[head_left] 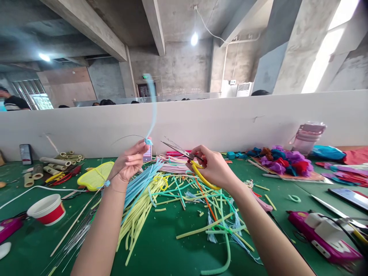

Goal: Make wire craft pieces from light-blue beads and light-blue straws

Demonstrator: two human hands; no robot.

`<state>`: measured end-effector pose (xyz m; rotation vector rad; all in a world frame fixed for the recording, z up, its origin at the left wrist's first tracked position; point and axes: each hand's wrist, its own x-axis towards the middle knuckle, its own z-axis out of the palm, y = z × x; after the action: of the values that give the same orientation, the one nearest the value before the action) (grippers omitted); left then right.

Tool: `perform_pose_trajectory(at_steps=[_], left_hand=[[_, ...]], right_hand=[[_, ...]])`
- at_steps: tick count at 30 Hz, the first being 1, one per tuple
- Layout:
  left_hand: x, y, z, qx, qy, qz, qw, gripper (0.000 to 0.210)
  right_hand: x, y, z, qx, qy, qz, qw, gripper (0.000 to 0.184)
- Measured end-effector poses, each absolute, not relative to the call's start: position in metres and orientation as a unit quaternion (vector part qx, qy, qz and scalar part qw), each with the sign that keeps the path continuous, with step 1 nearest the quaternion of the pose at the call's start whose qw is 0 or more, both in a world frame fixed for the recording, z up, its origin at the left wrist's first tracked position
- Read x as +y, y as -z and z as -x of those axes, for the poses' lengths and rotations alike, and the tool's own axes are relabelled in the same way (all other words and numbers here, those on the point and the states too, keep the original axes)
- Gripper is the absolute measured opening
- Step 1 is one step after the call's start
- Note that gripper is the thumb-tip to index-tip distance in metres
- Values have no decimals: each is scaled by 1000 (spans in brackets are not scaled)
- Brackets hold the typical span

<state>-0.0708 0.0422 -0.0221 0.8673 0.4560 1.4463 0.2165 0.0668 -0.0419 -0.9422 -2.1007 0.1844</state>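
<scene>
My left hand (129,163) is raised and pinches a light blue cord (153,111) at a small knotted lump at the fingertips. Its free end stands up, blurred, above the hand. A thin dark wire runs from my fingers, and another small blue lump (107,183) sits by the wrist. In my right hand (212,165) are yellow-handled scissors (184,152), their blades slightly apart, pointing toward the blue cord without touching it. Below the hands lie a bundle of light blue cords (142,180) and a bundle of pale yellow cords (138,222).
Cut green and yellow pieces (201,226) litter the green table (169,249). Left are a paper cup (50,211), metal wires (74,234), a yellow tray (96,176) and bamboo pieces (57,163). Right are a power strip (319,234), a phone (350,197), coloured scraps (284,161) and a pink bottle (309,138).
</scene>
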Motion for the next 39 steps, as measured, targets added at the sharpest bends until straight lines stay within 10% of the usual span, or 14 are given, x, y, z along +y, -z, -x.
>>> perform_pose_trajectory(at_steps=[39], left_hand=[[27, 27, 7, 288, -563, -516, 578, 21]], right_hand=[[74, 61, -200, -824, 30, 305, 476, 22]])
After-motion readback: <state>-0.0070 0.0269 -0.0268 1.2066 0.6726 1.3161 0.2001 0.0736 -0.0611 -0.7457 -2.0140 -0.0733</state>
